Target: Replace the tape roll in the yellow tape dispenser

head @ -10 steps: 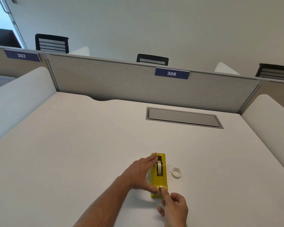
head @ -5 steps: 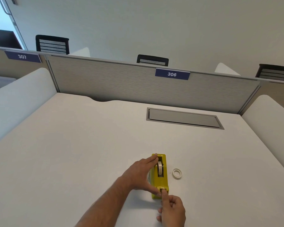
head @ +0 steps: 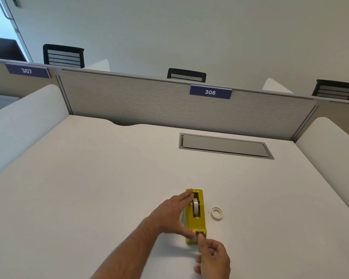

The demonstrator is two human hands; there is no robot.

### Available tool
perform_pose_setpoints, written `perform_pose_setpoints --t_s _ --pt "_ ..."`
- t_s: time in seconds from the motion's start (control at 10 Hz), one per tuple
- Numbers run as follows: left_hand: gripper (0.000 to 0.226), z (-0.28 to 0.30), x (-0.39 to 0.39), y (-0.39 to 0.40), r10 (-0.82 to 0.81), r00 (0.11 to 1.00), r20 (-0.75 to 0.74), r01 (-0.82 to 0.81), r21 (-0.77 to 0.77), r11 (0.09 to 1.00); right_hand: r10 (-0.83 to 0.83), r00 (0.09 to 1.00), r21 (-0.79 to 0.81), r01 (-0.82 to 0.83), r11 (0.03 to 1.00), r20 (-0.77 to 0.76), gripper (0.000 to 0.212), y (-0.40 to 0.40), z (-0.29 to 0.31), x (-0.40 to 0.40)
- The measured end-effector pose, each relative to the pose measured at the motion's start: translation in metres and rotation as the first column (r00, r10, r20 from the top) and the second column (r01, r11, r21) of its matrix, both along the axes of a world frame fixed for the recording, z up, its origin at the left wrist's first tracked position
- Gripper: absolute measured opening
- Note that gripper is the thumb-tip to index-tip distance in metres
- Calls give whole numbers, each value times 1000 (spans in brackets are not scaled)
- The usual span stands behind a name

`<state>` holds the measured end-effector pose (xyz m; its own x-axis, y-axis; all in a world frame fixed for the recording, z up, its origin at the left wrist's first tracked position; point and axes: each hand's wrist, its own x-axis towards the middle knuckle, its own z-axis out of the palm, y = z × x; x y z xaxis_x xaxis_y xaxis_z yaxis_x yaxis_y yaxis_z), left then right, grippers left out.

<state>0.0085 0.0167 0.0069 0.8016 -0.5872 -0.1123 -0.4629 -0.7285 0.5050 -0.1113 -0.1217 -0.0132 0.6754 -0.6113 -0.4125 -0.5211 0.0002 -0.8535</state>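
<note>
The yellow tape dispenser (head: 200, 223) lies lengthwise on the white desk (head: 89, 188), near the front. A white tape roll (head: 196, 206) sits upright in its slot. My left hand (head: 167, 214) holds the dispenser from the left, with fingers on the far end and the thumb at the near end. My right hand (head: 214, 258) is just in front of it. Its straight index finger presses on the cutter end and its other fingers are curled. No tape strip shows under the fingertip. A second, thin tape roll (head: 216, 213) lies flat just right of the dispenser.
A grey cable flap (head: 224, 146) is set into the desk farther back. A grey partition (head: 169, 105) labelled 306 closes the back, and white side panels (head: 18, 125) stand left and right. Black chair backs show behind the partition.
My right hand has moved up to the dispenser's cutter end, and its index fingertip now rests on it. My left hand and the dispenser have stayed put.
</note>
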Motion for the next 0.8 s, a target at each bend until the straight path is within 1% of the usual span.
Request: perform_pose_setpoints --t_s 0.2,0.3,0.6,0.8 --pt "132 0 0 -1 7 1000 -5 -7 14 1000 24 1000 18 -25 1000 19 22 -6 -6 -1" --pt "132 0 0 0 4 1000 -11 -4 16 1000 31 999 54 -32 998 22 18 -10 -8 -1" --pt "132 -1 0 0 21 1000 -18 -21 6 1000 4 1000 96 -5 995 12 19 -15 -12 -2" --pt "137 -1 -2 3 25 998 -50 -26 -18 999 16 1000 98 -16 995 -4 20 -18 -3 -4"
